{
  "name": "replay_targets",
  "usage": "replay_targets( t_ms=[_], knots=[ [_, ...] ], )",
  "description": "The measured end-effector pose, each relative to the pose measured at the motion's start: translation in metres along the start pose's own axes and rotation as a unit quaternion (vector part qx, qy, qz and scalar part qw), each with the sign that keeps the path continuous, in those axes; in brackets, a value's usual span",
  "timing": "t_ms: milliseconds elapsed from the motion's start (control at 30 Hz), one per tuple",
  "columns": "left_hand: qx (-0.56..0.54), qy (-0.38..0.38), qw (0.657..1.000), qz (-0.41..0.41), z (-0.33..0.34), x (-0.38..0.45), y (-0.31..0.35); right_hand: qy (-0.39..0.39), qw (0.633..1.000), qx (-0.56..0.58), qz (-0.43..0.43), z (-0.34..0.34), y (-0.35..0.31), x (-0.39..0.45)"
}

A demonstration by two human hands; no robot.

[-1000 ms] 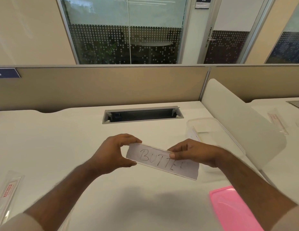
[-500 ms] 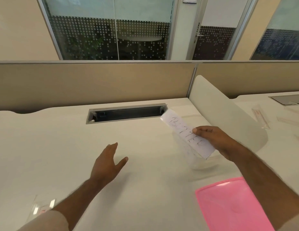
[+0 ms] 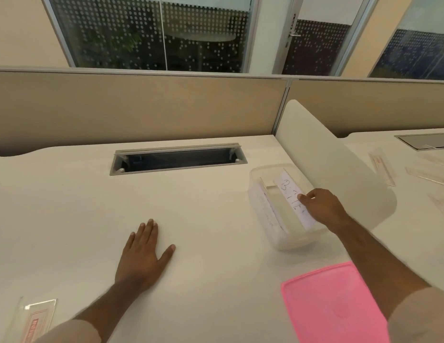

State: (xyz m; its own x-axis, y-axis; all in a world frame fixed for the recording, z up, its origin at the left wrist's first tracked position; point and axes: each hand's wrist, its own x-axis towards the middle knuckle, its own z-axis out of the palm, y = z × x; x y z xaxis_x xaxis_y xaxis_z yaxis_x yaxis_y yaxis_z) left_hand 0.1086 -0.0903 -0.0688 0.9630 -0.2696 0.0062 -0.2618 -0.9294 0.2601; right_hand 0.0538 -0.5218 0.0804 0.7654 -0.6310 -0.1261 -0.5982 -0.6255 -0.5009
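Right hand (image 3: 322, 206) pinching paper label (image 3: 294, 198) inside clear container (image 3: 290, 241), left hand (image 3: 141, 253) flat, fingers straight, on desk (image 3: 67, 206)

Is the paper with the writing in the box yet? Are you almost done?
Nearly. The paper slip already sits in the clear box, against its right wall. The right hand pinches its edge, so it is not let go yet; the left hand rests flat on the desk. The pink lid lies off the box, so closing it probably comes next.

White paper slip (image 3: 294, 201) with dark handwriting, clear container (image 3: 288, 233), pink lid (image 3: 332, 303), white desk (image 3: 67, 206)
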Motion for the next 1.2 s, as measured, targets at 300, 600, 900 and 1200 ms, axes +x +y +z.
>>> replay_targets(
  t_ms=[300,600,900,1200],
  knots=[
    [0.011,0.006,1.000,-0.002,0.004,0.000,-0.003,-0.015,0.981,-0.191,0.022,0.038,-0.016,0.010],
    [0.005,0.007,1.000,-0.006,0.003,0.000,-0.001,-0.047,0.979,-0.196,0.042,0.050,-0.012,0.016],
    [-0.009,0.005,1.000,-0.004,-0.001,-0.002,0.001,-0.027,0.988,-0.148,0.035,0.034,-0.008,0.008],
    [-0.064,-0.036,0.997,-0.021,-0.023,-0.018,0.000,0.225,0.949,0.044,-0.218,0.055,-0.037,-0.088]
  ],
)
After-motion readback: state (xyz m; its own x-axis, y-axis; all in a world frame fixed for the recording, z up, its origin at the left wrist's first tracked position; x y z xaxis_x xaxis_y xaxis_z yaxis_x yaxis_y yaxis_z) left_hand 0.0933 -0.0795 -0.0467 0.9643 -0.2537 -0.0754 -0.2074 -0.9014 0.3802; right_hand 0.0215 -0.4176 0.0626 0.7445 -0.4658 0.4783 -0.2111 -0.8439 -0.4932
